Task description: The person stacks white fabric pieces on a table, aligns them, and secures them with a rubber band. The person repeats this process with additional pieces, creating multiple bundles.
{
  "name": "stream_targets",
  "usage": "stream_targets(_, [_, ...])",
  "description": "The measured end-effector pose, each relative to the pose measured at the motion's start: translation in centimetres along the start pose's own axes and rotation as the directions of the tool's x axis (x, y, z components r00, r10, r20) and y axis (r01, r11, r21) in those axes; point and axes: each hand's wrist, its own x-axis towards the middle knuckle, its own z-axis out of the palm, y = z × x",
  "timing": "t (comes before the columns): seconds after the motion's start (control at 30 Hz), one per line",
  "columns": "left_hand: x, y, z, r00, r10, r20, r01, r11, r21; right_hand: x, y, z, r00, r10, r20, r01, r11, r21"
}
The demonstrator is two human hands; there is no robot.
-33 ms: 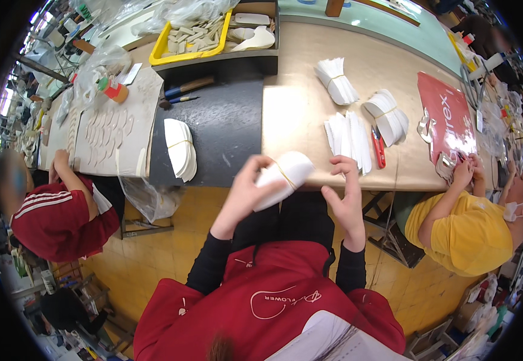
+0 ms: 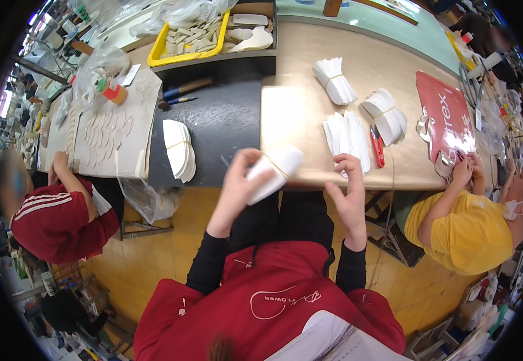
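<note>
My left hand is closed around a bundle of white, curved flat pieces, tied with a thin tan band. It holds the bundle tilted, just over the table's front edge. My right hand is raised to the right of it, fingers apart and curled a little, with nothing in it. Beyond that hand lie a pile of white strips and red-handled snips. Two more banded white bundles, one fanned and one rounded, rest farther back. Another banded bundle is on the black board to the left.
The black board carries brushes. Behind it, a dark box holds a yellow tray of small beige pieces. A red plastic bag lies at right. Co-workers sit close, in maroon on the left and yellow on the right.
My left hand has shifted slightly left and away from me, turning the bundle a little. My right hand has barely moved.
</note>
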Motion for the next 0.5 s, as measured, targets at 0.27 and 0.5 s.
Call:
stream_targets(0.27, [3.0,0.7,-6.2,0.878,0.194,-0.437,-0.020,0.928,0.373,3.7,6.6,-3.7,0.936,0.034,-0.350,-0.171,0.914,-0.367])
stream_targets(0.5, [1.1,1.1,1.7,0.989,0.090,-0.117,-0.115,0.968,-0.223,4.1,10.4,-3.2,0.951,0.124,-0.282,-0.255,0.830,-0.496])
